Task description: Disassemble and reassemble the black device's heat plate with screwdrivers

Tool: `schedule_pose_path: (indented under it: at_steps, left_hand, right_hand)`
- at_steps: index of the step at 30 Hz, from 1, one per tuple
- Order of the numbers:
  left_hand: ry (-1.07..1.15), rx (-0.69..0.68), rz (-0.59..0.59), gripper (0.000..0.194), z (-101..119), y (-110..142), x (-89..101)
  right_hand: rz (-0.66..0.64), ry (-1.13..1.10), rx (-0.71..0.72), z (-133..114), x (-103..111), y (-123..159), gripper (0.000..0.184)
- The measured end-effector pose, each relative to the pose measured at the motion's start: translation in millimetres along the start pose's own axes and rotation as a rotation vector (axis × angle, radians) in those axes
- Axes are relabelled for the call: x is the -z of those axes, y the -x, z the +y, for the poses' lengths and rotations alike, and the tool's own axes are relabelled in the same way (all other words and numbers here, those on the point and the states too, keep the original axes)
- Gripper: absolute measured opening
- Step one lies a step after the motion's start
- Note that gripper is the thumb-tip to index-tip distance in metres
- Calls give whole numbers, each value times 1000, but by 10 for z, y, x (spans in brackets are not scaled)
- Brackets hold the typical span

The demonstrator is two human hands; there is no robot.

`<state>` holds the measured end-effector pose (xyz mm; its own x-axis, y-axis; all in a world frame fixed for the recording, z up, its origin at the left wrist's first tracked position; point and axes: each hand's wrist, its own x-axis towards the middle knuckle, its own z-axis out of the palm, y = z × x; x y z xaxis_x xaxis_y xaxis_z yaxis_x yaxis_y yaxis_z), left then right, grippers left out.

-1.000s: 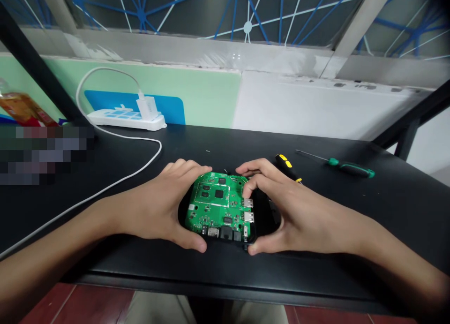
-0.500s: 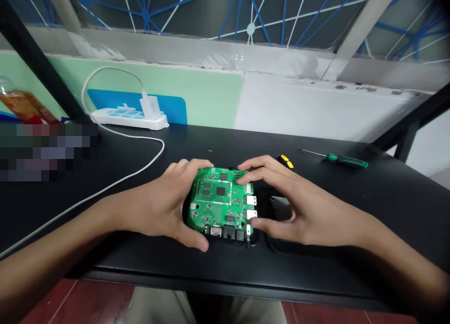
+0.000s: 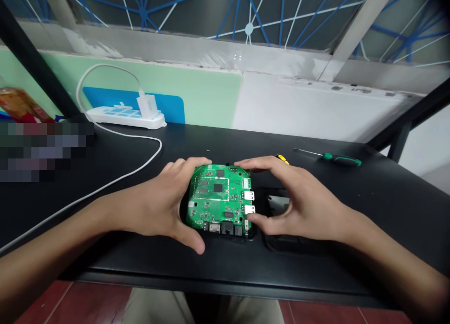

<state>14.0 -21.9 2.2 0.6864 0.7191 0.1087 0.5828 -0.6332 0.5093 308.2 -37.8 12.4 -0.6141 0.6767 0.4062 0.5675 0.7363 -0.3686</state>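
Note:
A green circuit board (image 3: pixel 211 207) lies component side up in a dark casing (image 3: pixel 252 234), whose edge shows at the near right corner. USB ports (image 3: pixel 248 195) line its right side. My left hand (image 3: pixel 165 202) wraps round the board's left side, fingers at the far edge and thumb by the near edge. My right hand (image 3: pixel 298 197) grips the right end, its fingertips at the far right corner and its thumb against the ports. Beneath my right hand lies a black cover-like part (image 3: pixel 279 204), partly hidden.
Behind my right hand are a green-handled screwdriver (image 3: pixel 341 159) and a yellow-and-black object (image 3: pixel 281 159), partly covered. A tiny metal piece (image 3: pixel 208 150) lies on the black desk (image 3: pixel 151 267). At the back left is a white power strip (image 3: pixel 126 116); its plugged-in white cable (image 3: pixel 116 177) crosses the desk.
The fingers of my right hand have shifted from over the board's top to its far edge. My left hand keeps nearly the same hold. The view has shifted slightly.

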Motion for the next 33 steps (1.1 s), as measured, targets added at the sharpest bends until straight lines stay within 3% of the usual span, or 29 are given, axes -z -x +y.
schedule_pose_path:
  at_steps: [6,10,15,22,33]
  left_hand:
    - [49,20,1,153,-76,11,-42]
    - [110,21,-11,157,-75,20,-54]
    - [88,53,38,151,-39,19,-21]
    - [39,-26,176,123,-32,-1,2]
    - [34,-154,273,114,-10,-27,5]
  right_hand:
    - [60,12,24,30,-1,-7,72]
    - [100,21,14,54,22,-12,71]
    - [144,0,4,76,37,-30,70]
    - [182,-42,-14,87,45,-26,69]
    - [201,-56,24,109,37,2,72]
